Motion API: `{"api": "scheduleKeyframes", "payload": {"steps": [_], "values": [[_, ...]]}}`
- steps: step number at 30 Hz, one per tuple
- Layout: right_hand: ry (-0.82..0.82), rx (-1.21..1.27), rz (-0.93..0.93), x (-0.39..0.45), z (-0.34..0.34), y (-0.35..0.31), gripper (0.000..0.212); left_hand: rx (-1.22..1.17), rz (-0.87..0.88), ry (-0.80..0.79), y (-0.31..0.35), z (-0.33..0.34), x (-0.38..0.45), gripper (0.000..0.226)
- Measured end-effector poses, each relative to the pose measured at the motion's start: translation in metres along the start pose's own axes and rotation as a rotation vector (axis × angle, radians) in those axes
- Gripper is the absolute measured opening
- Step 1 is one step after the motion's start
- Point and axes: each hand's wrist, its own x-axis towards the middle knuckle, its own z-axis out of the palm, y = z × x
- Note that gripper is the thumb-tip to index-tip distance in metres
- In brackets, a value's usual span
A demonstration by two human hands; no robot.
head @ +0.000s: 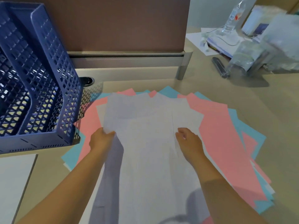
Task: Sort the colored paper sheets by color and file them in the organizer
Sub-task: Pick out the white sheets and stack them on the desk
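A loose pile of paper lies on the desk in front of me. White sheets (145,123) are on top, fanned out, with pink sheets (215,126) and light blue sheets (252,131) spread beneath them. My left hand (101,139) pinches the lower left corner of the white sheets. My right hand (188,143) rests on the white sheets at their right side, fingers curled at a sheet's edge. A blue mesh organizer (37,88) with upright compartments stands at the left, touching the pile's edge.
A brown partition panel (121,23) closes the back of the desk. At the back right are a plastic bottle (233,16), a black stapler (220,67), books and clear bags. A white sheet (13,180) lies at the near left. A cable hole (87,80) sits behind the organizer.
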Motion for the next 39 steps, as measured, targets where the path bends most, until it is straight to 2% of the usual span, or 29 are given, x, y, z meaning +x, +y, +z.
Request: {"api": "scheduleKeyframes", "payload": {"steps": [3,6,8,12,15,19,20,22,23,25,29,32,35,39], "values": [[0.121,-0.233,0.212,0.007,-0.014,0.022,0.045,0.153,-0.049,0.005,0.002,-0.005,-0.003,0.034],[0.11,-0.249,0.347,0.006,-0.02,0.028,0.046,0.248,-0.116,-0.019,0.006,-0.005,-0.01,0.049],[0.068,-0.158,0.339,0.006,-0.015,0.025,0.047,0.227,-0.147,-0.056,0.009,0.001,-0.016,0.062],[-0.063,0.025,0.28,0.005,-0.005,0.017,0.052,0.213,-0.139,-0.113,0.007,0.016,-0.034,0.063],[-0.166,0.1,0.213,0.0,-0.006,0.016,0.041,0.169,-0.166,-0.061,0.001,0.02,-0.048,0.067],[-0.208,0.132,0.11,-0.001,-0.004,0.021,0.025,-0.073,-0.222,0.015,-0.008,0.012,-0.059,0.075],[-0.188,0.162,0.096,0.0,-0.004,0.021,0.027,-0.118,-0.234,-0.009,-0.01,0.009,-0.06,0.069],[-0.094,0.221,0.098,0.003,-0.006,0.022,0.029,-0.123,-0.242,-0.106,-0.016,0.003,-0.062,0.03],[-0.035,0.249,0.113,0.006,-0.008,0.024,0.028,-0.099,-0.235,-0.136,-0.017,0.001,-0.064,0.018],[0.062,0.282,0.172,0.014,-0.012,0.029,0.028,-0.033,-0.195,-0.152,-0.02,0.0,-0.064,0.031],[0.16,0.174,0.273,0.035,-0.013,0.035,0.036,0.085,-0.094,-0.069,-0.016,0.005,-0.057,0.016],[0.121,0.174,0.305,0.047,-0.014,0.03,0.033,0.123,-0.032,-0.059,-0.009,0.009,-0.048,0.038],[0.051,0.334,0.261,0.054,-0.016,0.027,0.031,0.153,0.016,-0.028,0.0,0.013,-0.043,0.044],[-0.006,0.399,0.128,0.059,-0.012,0.02,0.034,0.143,0.036,-0.036,0.004,0.008,-0.035,0.017]]}}
